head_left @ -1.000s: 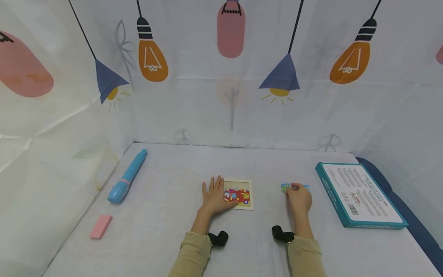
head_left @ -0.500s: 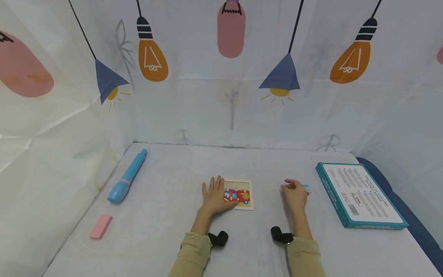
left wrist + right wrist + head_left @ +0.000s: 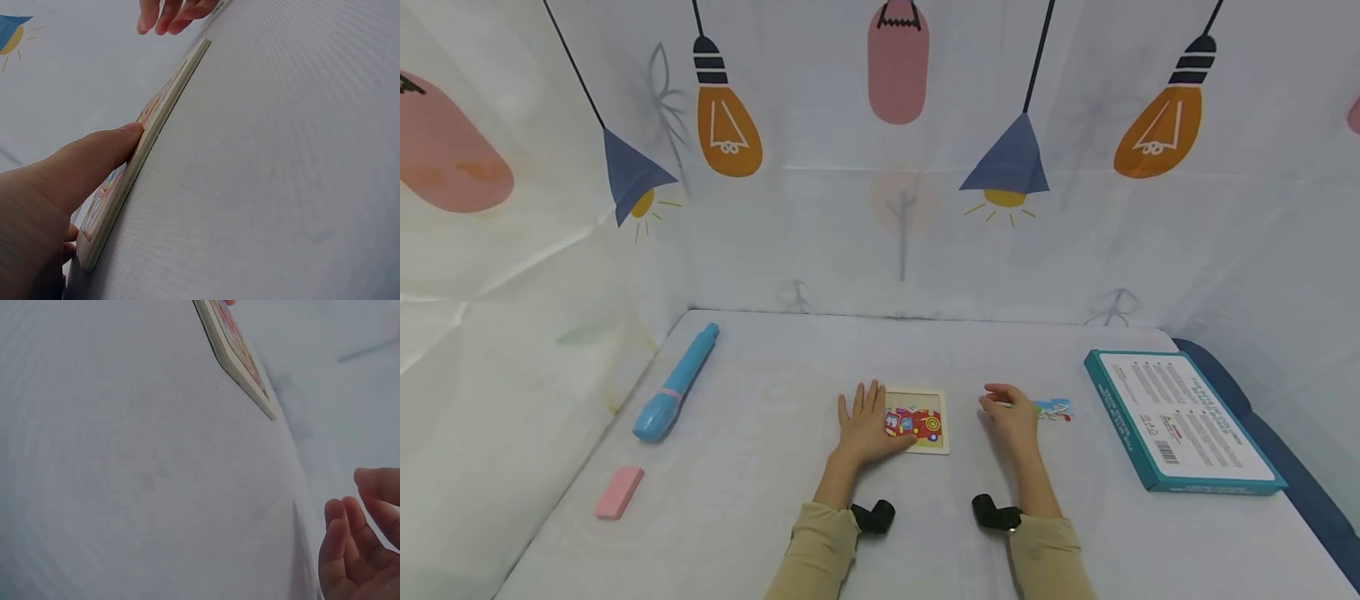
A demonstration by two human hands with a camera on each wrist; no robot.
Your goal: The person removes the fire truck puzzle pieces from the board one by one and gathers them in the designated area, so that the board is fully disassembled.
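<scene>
A wooden puzzle board with a red vehicle picture lies on the white table. My left hand lies flat over its left part, fingers spread; the thumb touches the board near its edge in the left wrist view. My right hand hovers between the board and a blue-and-green strip of puzzle pieces, which it partly covers. In the right wrist view, the right hand's fingers are loosely bent, thumb apart, and nothing shows between them.
On the right lies a teal-edged box with a white printed face. Toward the left rest a blue wand-shaped thing with a rounded end and a pink block. A patterned fabric wall stands behind the table.
My right hand has moved left from the strip of puzzle pieces toward the board, uncovering more of the strip's right part. The left hand and the board have stayed in place.
</scene>
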